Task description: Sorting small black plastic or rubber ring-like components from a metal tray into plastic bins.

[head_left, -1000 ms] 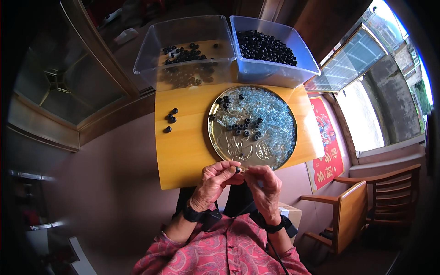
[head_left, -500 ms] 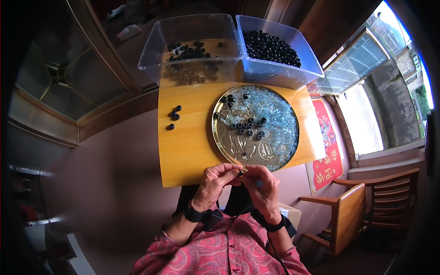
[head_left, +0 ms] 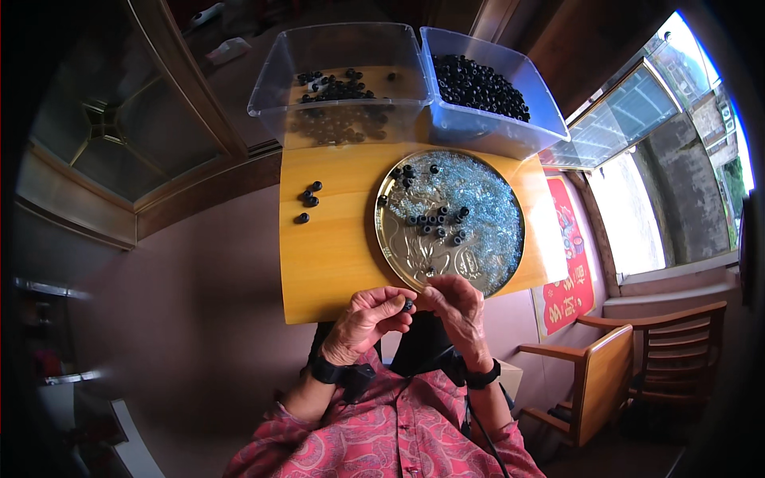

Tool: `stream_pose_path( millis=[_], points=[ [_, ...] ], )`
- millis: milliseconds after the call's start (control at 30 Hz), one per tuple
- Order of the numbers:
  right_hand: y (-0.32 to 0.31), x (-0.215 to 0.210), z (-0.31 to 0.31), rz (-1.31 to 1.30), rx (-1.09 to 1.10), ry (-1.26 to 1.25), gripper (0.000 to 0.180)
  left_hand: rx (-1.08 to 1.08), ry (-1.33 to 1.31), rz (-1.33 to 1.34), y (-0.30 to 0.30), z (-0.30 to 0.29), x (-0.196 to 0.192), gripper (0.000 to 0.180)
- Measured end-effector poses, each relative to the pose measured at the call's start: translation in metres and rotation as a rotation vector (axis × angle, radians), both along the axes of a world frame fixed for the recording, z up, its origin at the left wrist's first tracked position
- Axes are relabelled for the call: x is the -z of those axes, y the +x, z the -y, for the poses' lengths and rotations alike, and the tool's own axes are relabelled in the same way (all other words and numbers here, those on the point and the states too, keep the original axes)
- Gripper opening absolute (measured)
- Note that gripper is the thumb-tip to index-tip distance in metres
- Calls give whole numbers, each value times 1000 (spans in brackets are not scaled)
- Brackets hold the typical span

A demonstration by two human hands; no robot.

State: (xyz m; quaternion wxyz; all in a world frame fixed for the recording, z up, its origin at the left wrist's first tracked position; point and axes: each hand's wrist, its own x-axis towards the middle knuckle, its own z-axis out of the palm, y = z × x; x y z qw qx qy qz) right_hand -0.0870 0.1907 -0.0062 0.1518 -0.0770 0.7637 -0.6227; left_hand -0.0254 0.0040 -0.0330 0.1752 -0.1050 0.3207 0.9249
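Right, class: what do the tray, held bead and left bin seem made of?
Tray: probably polished metal; gold sheen and embossing suggest it. Bead: smooth, black, perhaps plastic or glass; small highlights leave it open. Left bin: likely clear, glossy plastic; contents show through.

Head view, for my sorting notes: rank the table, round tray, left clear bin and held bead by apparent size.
1. Table
2. Round tray and left clear bin: too alike to rank
3. Held bead

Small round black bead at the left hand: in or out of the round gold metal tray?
Out: the bead is held in the left hand, past the near rim of the tray.
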Motion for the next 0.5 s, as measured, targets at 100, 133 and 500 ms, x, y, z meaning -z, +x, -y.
stream_pose_path(
  millis=[100,133,500],
  points=[
    [-10,10,1,-445,90,297,19,-21,36,35,0,0,2,28],
    [-12,14,1,-487,119,369,18,-26,33,49,-1,0,2,28],
    [-19,22,7,-644,77,554,20,-54,58,56,-2,-2,1,26]
  ],
)
